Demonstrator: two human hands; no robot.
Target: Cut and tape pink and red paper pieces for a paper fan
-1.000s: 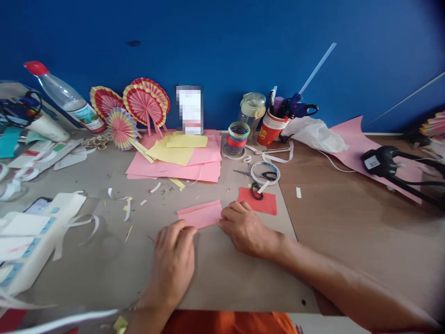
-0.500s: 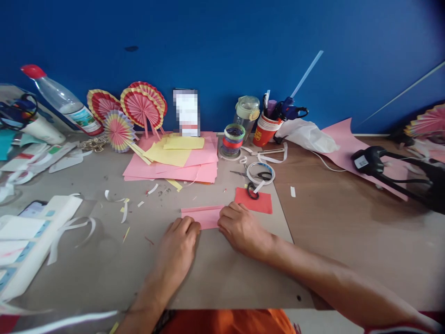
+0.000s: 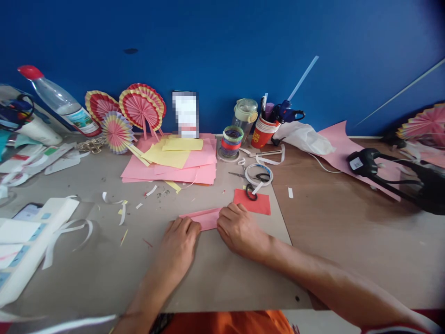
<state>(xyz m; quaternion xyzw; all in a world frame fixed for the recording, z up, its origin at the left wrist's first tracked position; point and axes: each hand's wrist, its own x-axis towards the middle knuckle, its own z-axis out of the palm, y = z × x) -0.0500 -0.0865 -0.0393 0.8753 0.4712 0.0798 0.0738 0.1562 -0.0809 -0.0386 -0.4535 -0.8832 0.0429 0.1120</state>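
Note:
A strip of pink paper [image 3: 210, 220] lies on the desk between my hands, with a fold running along its far edge. My left hand [image 3: 181, 234] grips its left end, fingers curled over it. At the right end, my right hand [image 3: 239, 228] is closed on the paper with bent knuckles; both thumbs are mostly hidden. Just beyond my right hand rests a red paper piece [image 3: 259, 204]. Scissors [image 3: 251, 192] with black handles and a white tape roll [image 3: 259, 175] lie partly over one another behind it.
Pink sheets [image 3: 167, 175] with yellow paper [image 3: 167, 155] on top lie at the back. Folded paper fans [image 3: 141, 109] lean on the blue wall. A red cup [image 3: 264, 132] holds tools. At right is a black device [image 3: 365, 162]; a white organizer [image 3: 52, 232] sits at left.
The pink paper's far edge now appears tilted and folded nearer to me, so the strip looks narrower. Both hands keep nearly the same places. The whole view has shifted slightly.

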